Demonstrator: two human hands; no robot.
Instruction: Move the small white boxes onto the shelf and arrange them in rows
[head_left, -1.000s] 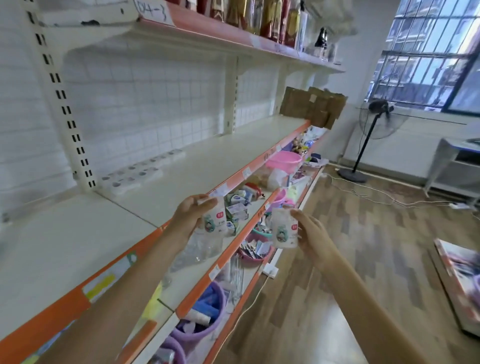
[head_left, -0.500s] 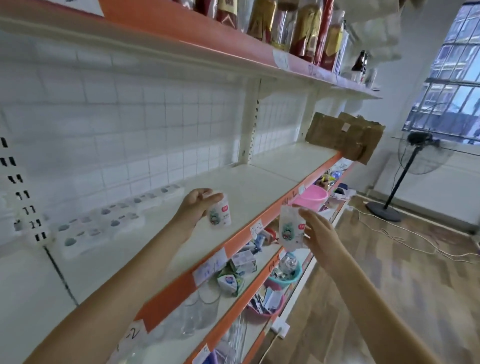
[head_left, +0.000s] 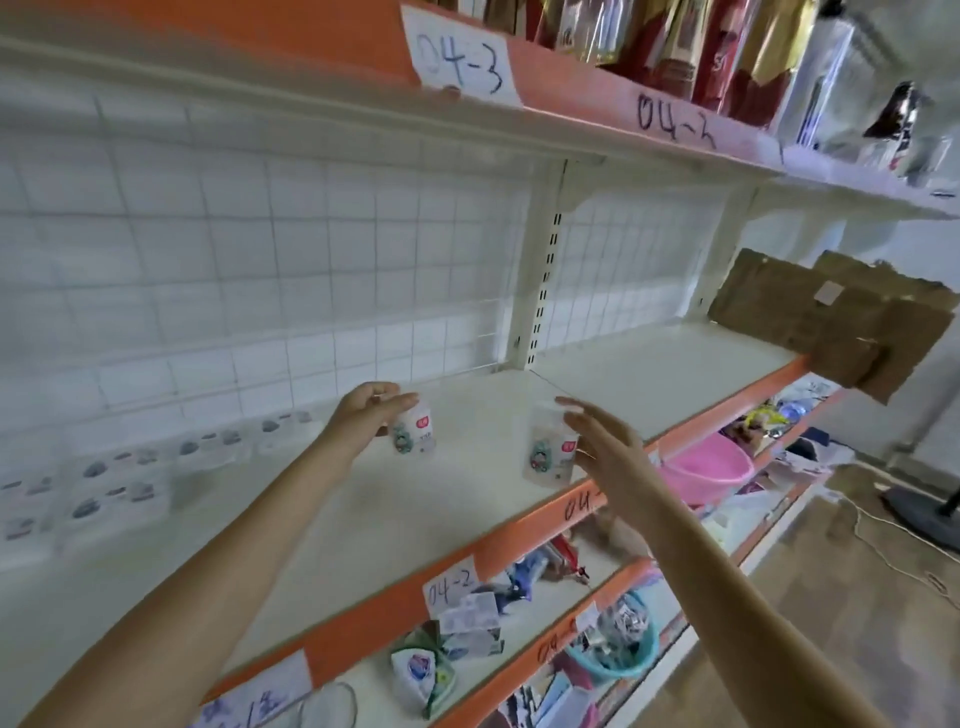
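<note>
Both hands have risen above the cream metal shelf (head_left: 415, 519). Left hand (head_left: 363, 415) grips one small white printed box (head_left: 415, 434); right hand (head_left: 605, 441) holds another (head_left: 548, 449). Placed rows (head_left: 130, 478) lie at nine o'clock; these two remain unplaced.

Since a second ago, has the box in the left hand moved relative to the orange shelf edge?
Yes. The left hand carried its white box from outside the orange shelf edge inward over the shelf.

Both forearms are bare, with no sleeves; the left hand (head_left: 363, 415) and right hand (head_left: 608, 447) wear no gloves.
</note>
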